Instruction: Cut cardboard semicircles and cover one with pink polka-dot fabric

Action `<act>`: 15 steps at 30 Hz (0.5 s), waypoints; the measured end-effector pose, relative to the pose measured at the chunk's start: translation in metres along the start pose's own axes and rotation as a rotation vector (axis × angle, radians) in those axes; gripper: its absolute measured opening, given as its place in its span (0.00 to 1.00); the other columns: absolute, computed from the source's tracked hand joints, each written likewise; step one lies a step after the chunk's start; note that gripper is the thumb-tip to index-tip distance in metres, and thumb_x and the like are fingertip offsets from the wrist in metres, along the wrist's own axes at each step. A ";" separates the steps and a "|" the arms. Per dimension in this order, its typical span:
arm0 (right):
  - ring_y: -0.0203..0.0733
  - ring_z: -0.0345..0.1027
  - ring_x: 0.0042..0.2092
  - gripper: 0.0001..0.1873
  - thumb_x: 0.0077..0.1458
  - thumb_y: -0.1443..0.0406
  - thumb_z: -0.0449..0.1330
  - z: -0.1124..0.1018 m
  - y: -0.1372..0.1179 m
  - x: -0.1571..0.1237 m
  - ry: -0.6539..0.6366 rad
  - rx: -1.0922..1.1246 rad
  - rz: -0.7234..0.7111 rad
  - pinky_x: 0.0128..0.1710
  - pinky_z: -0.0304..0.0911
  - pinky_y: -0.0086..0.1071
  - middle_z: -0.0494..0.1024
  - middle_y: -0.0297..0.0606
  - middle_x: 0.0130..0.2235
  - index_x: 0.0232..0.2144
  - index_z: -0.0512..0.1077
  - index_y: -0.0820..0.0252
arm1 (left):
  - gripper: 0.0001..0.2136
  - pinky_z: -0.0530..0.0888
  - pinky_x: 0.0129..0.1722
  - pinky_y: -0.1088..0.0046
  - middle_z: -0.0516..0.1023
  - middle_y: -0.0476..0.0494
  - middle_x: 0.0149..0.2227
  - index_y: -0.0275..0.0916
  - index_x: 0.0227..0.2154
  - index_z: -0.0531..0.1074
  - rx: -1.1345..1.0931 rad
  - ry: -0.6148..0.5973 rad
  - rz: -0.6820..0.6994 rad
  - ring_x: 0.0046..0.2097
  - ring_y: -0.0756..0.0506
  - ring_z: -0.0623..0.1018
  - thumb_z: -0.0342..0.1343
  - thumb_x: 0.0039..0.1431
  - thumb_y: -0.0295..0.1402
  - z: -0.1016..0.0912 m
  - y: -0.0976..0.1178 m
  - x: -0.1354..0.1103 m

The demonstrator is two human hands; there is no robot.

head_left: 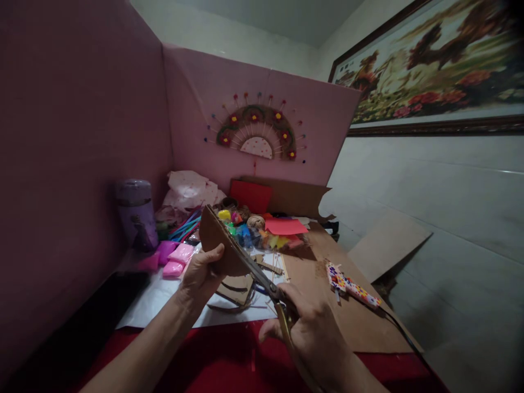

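My left hand [202,271] grips a brown half-round piece of cardboard [221,243], thumb on its face, held tilted above the table. In my right hand [305,322] is a pair of scissors [268,286] with gold-coloured handles and dark blades. The blades lie along the straight edge of the cardboard; whether they are cutting into it I cannot tell. Below them, cardboard offcuts [235,289] with curved edges lie on a white sheet [143,308].
Pink packets [180,254] and a purple flask [137,215] stand to the left. Behind are blue strips [184,229], a twine ball [256,221] and red paper [286,226]. A flowered glue gun [352,286] with a cord lies right, on cardboard [315,311]. A decorated fan [256,128] hangs on the pink panel.
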State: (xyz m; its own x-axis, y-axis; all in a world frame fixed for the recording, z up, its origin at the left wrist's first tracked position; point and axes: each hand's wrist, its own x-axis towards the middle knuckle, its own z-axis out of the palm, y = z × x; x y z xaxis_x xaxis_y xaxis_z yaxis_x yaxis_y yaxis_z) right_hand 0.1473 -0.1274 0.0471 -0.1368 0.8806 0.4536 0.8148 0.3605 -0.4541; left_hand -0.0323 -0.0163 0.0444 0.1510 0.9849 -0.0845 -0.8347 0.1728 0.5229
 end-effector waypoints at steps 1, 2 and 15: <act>0.37 0.66 0.26 0.20 0.43 0.50 0.64 0.000 0.000 0.000 0.005 -0.003 -0.008 0.19 0.52 0.26 0.74 0.33 0.25 0.29 0.68 0.59 | 0.14 0.77 0.29 0.70 0.80 0.46 0.26 0.34 0.34 0.74 0.001 0.001 0.001 0.27 0.46 0.78 0.56 0.43 0.16 0.000 0.000 0.000; 0.36 0.65 0.25 0.19 0.44 0.50 0.63 0.000 0.000 0.000 0.008 -0.007 -0.017 0.19 0.52 0.26 0.74 0.33 0.24 0.29 0.69 0.59 | 0.14 0.77 0.29 0.70 0.80 0.46 0.26 0.35 0.34 0.74 0.003 0.005 0.001 0.27 0.46 0.78 0.56 0.43 0.16 0.000 0.000 0.000; 0.35 0.63 0.22 0.15 0.52 0.54 0.58 0.006 0.004 0.000 0.045 -0.098 -0.070 0.22 0.51 0.27 0.73 0.34 0.23 0.30 0.68 0.60 | 0.12 0.77 0.29 0.70 0.79 0.46 0.24 0.34 0.32 0.74 0.006 0.070 -0.025 0.26 0.46 0.78 0.54 0.45 0.16 0.005 0.001 0.000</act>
State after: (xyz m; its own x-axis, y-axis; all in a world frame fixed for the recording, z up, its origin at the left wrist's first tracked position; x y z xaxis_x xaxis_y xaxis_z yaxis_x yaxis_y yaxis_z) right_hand 0.1473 -0.1242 0.0401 -0.1712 0.8389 0.5166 0.8554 0.3867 -0.3445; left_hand -0.0308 -0.0159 0.0492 0.1338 0.9785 -0.1568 -0.8281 0.1973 0.5247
